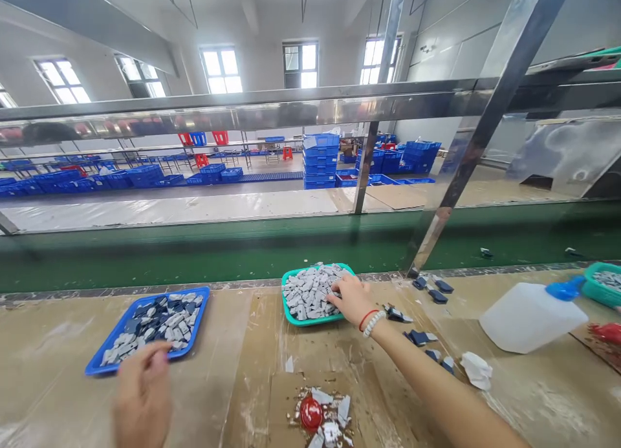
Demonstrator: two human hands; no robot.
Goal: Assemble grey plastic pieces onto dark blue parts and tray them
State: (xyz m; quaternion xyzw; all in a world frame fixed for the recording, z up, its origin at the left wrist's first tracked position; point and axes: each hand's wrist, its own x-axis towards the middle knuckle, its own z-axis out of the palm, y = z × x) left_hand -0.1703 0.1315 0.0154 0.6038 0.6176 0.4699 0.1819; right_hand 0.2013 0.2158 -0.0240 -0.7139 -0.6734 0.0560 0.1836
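Right hand [350, 299]: open, fingers spread and resting on the pile at the edge of the tray, with no single piece visibly held; a red string and a white beaded bracelet [372, 323] circle the wrist.
Left hand [143, 396]: blurred and curled, just below the blue tray; I cannot tell whether it holds anything.
Work in hand: the right fingers are in the gray pieces [308, 293], heaped in a teal plastic tray [310, 320]; the left hand is apart from them, at the other tray.
Other tray: a blue plastic tray [112, 335] holds mixed gray and navy pieces [155, 328], spread in a looser layer.
Materials: the gray pieces look chalky and blocky, with a dusty, matte surface; the navy pieces [439, 296] lying loose on the desk are darker and angular.
Desk: its scuffed tan surface [48, 383] is streaked with white residue. A cardboard sheet [310, 396] carries a glossy red lump [310, 414] among white fragments.
Right side: a translucent plastic jug [531, 317] with a blue cap [565, 289], crumpled white tissue [476, 370], and a second teal tray [601, 293].
Beyond: a green conveyor belt [194, 260], then stacked blue crates [319, 160] across the hall.
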